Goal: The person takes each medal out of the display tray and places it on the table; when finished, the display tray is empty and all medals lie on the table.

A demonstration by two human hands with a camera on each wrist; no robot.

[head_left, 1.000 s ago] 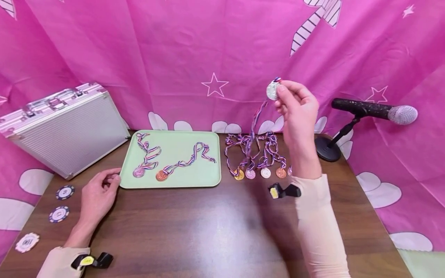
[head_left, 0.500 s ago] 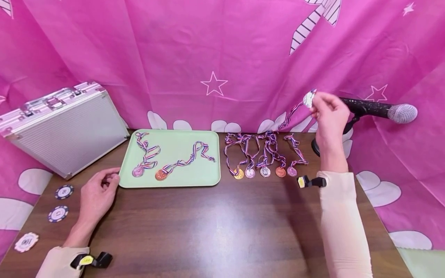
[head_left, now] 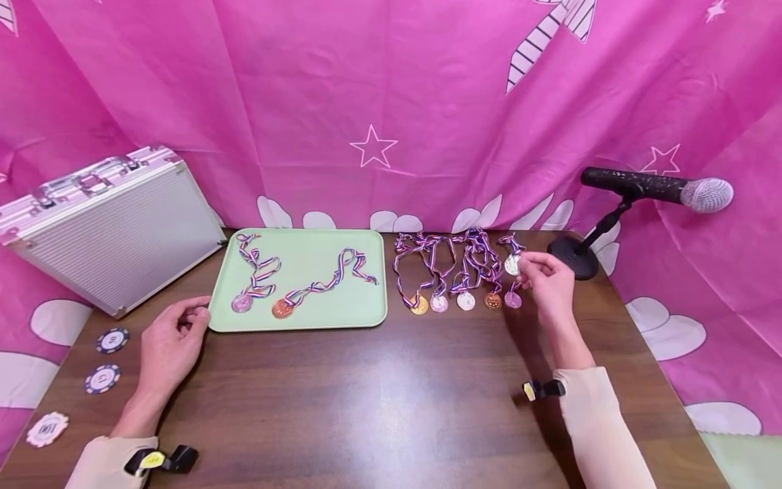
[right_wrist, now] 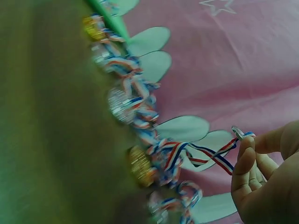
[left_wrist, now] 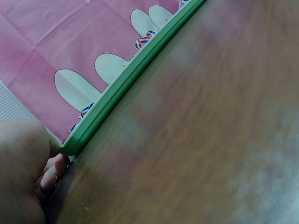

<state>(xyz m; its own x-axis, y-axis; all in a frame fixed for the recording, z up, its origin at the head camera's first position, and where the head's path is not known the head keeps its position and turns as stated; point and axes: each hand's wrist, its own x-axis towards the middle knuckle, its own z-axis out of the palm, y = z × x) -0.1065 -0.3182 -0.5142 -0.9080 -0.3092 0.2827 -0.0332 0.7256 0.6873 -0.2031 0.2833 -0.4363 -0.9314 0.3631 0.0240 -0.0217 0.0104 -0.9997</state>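
My right hand [head_left: 552, 285] pinches a silver medal [head_left: 512, 264] by its edge, just above the right end of a row of medals. In the right wrist view its striped ribbon [right_wrist: 205, 150] trails toward the row. Below the held medal lies a pinkish medal [head_left: 512, 299]; beside it are a bronze medal [head_left: 492, 301], a silver medal [head_left: 466, 301], another pale medal [head_left: 438, 303] and a gold medal [head_left: 418, 304]. My left hand [head_left: 174, 343] grips the near-left corner of the light green tray [head_left: 330, 314], which bears a pinkish medal [head_left: 241, 303] and a bronze medal [head_left: 282, 309].
A silver aluminium case [head_left: 125, 238] stands at the back left. Poker chips [head_left: 102, 378] lie along the table's left side. A microphone [head_left: 656, 187] on a black stand [head_left: 574, 257] is at the back right. A pink curtain [head_left: 318, 115] hangs behind the table [head_left: 379, 407].
My right hand has carried the silver medal rightward, then down from in front of the curtain to the right end of the row. The left hand and tray have stayed put.
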